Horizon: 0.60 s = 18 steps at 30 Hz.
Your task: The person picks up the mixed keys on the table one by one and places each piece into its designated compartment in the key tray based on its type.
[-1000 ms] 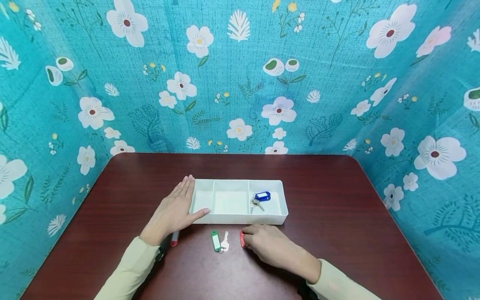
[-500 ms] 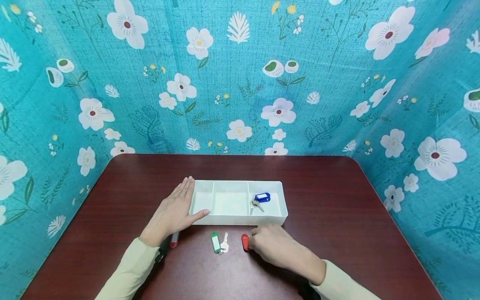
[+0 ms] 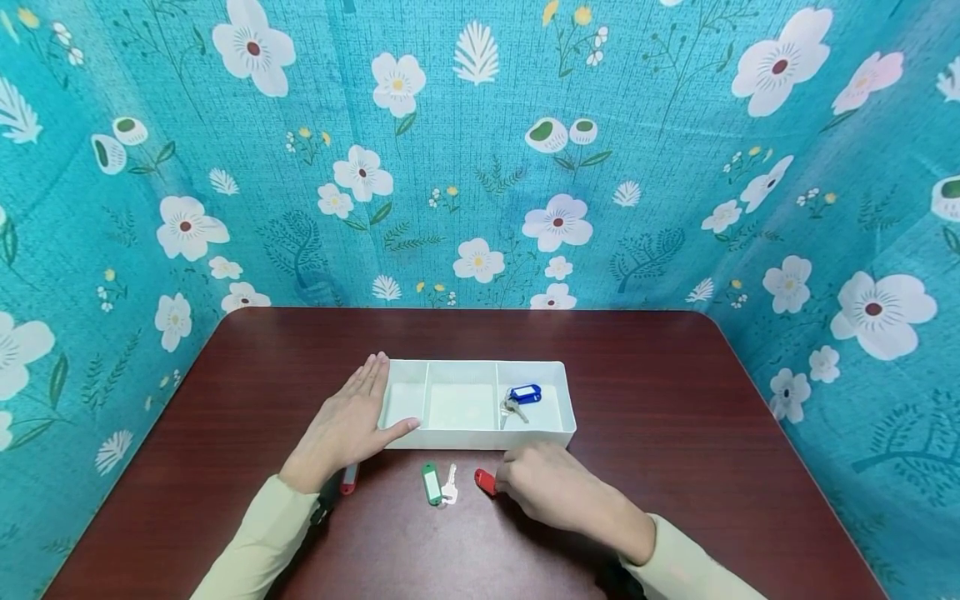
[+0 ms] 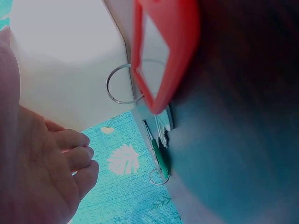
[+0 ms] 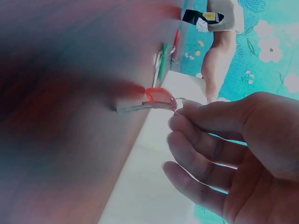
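Note:
My right hand (image 3: 551, 487) pinches the metal ring of a red key tag (image 3: 486, 481) between thumb and forefinger. In the right wrist view a key (image 5: 133, 108) hangs from that ring beside the red tag, close over the table. With fingers straight, my left hand (image 3: 348, 421) rests on the left end of a white three-compartment tray (image 3: 480, 439), its thumb along the front rim. A second red key tag (image 3: 350, 478) lies by the left wrist, partly hidden. Between the hands lies a green key tag (image 3: 432, 483) with its key (image 3: 450, 485).
In the tray's right compartment lies a blue key tag (image 3: 525, 393) with keys (image 3: 514, 408) on its ring. The dark reddish-brown table (image 3: 645, 392) ends at the back against a turquoise flowered cloth (image 3: 480, 167).
My right hand has shifted slightly right and now shows more of the red key tag, which has turned and tilted in its grip. The left hand and the tray have stayed put.

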Each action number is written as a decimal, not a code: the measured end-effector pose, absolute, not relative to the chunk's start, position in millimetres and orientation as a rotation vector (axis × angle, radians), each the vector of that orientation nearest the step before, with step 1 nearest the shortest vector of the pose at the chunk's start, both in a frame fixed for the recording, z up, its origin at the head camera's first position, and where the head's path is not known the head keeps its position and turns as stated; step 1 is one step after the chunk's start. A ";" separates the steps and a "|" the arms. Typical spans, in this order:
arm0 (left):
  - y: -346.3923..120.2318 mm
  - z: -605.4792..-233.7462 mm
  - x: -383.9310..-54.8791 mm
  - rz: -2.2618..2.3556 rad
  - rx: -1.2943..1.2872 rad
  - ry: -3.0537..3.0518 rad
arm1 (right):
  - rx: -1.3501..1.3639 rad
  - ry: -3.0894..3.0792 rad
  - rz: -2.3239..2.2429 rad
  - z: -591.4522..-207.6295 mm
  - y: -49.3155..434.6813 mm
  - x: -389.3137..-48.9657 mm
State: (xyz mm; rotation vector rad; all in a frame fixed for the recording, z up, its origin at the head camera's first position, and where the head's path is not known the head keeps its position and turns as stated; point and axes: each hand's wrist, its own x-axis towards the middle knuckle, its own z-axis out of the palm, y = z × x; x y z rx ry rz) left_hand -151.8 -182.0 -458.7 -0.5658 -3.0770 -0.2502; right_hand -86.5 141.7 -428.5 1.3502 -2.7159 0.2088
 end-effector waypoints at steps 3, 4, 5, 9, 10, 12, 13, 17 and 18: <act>-182.0 -459.0 -151.6 -0.249 -0.564 -3.082 | 1.335 -2.743 0.216 -426.2 141.6 -87.4; -182.0 -459.0 -151.7 -0.249 -0.564 -3.082 | 1.332 -2.748 0.220 -425.5 141.8 -87.7; -182.1 -458.9 -151.8 -0.252 -0.564 -3.083 | 1.329 -2.751 0.224 -424.9 141.9 -88.0; -182.2 -458.8 -151.8 -0.255 -0.565 -3.086 | 1.323 -2.759 0.253 -422.6 142.4 -89.4; -182.4 -458.6 -152.0 -0.255 -0.567 -3.084 | 1.321 -2.760 0.261 -422.2 142.3 -89.9; -182.4 -458.7 -152.0 -0.256 -0.568 -3.084 | 1.317 -2.764 0.274 -421.0 141.9 -90.9; -182.4 -458.7 -152.0 -0.257 -0.568 -3.085 | 1.316 -2.769 0.277 -420.3 141.6 -91.4; -182.4 -458.2 -152.5 -0.260 -0.570 -3.085 | 1.320 -2.810 0.302 -416.4 141.0 -93.9; -182.4 -458.2 -152.6 -0.261 -0.570 -3.087 | 1.322 -2.825 0.309 -415.3 141.1 -94.7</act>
